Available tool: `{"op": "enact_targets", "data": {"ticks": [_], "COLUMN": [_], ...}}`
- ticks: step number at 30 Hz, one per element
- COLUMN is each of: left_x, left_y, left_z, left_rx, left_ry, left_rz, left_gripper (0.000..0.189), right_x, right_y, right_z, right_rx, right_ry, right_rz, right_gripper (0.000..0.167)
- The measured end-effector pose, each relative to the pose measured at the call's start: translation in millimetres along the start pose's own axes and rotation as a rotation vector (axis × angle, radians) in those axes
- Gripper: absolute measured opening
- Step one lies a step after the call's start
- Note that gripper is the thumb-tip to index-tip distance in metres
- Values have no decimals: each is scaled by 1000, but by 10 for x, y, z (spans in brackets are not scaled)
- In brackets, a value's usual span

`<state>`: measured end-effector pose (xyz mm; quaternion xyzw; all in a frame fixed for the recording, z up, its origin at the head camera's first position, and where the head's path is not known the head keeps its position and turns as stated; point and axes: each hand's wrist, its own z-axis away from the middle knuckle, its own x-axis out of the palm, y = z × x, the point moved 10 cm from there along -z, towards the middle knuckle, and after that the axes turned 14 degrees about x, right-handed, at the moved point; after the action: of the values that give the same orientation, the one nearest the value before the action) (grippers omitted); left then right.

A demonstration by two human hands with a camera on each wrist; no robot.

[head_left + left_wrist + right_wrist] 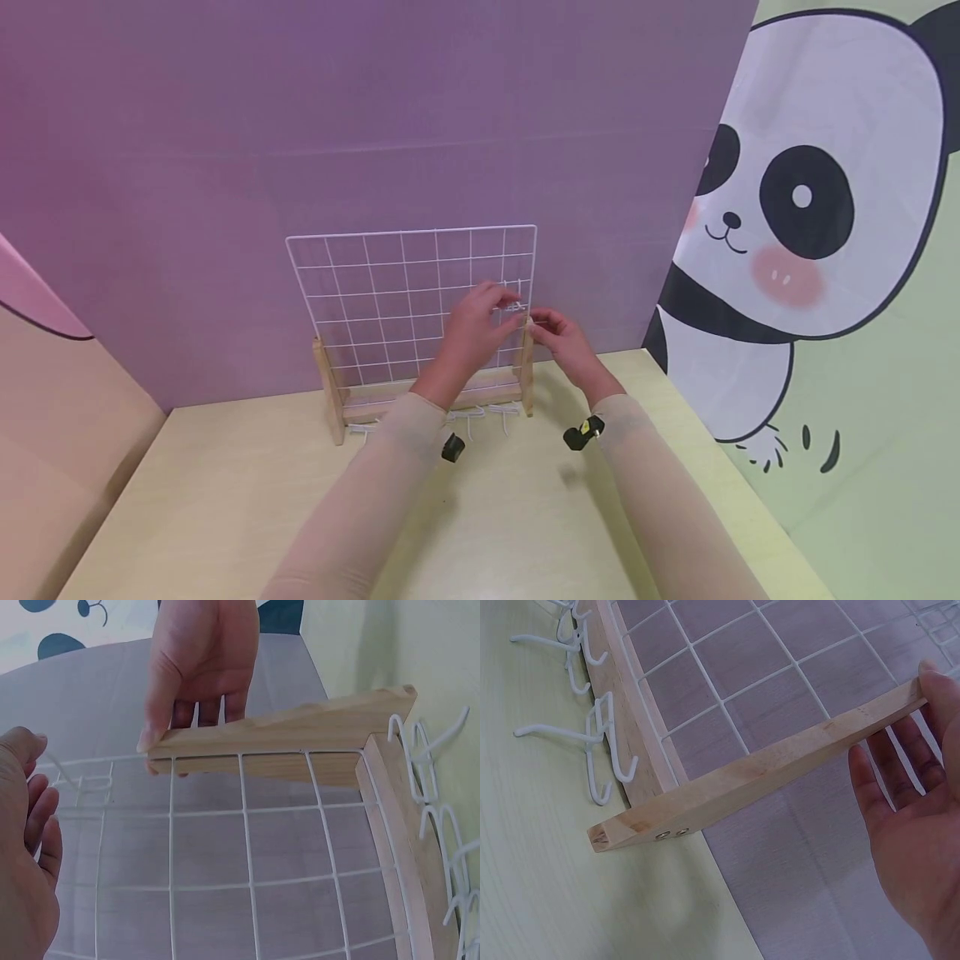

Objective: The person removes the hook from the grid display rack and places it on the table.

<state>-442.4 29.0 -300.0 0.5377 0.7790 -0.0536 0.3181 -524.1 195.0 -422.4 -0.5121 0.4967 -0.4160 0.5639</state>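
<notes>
A white wire grid panel [390,292] stands upright in a wooden stand with a post at each side. High at the panel's right side, my left hand [468,333] pinches the prong of a white wire hook [94,784], which sits against the grid wires. My right hand [566,346] grips the top of the right wooden post [765,769], thumb on the near edge and fingers behind it. In the left wrist view, the fingers of my left hand [22,840] curl at the left edge, around the hook's prong.
Several more white hooks [604,742] lie on the light wooden table [225,483] along the stand's bottom bar [401,825]. Behind the rack rises a purple backdrop [420,108]. A panda picture [810,208] covers the wall to the right.
</notes>
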Motion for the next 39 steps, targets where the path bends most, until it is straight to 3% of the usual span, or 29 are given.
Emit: {"op": "enact_targets", "data": {"ticks": [9, 22, 39], "left_x": [98, 119, -38], "left_y": [-75, -154, -18], "left_z": [-33, -18, -132], "left_rx": [-79, -145, -12], "left_ry": [-32, 14, 110], "left_rz": [4, 24, -28], "left_gripper": [19, 10, 6], "right_x": [20, 6, -4], "right_y": [-30, -13, 14], "right_z": [-3, -8, -5], "right_rx": [-9, 4, 17], "right_ry": [-14, 3, 7], "right_rz": [-5, 10, 8], "right_gripper": [37, 35, 35]}}
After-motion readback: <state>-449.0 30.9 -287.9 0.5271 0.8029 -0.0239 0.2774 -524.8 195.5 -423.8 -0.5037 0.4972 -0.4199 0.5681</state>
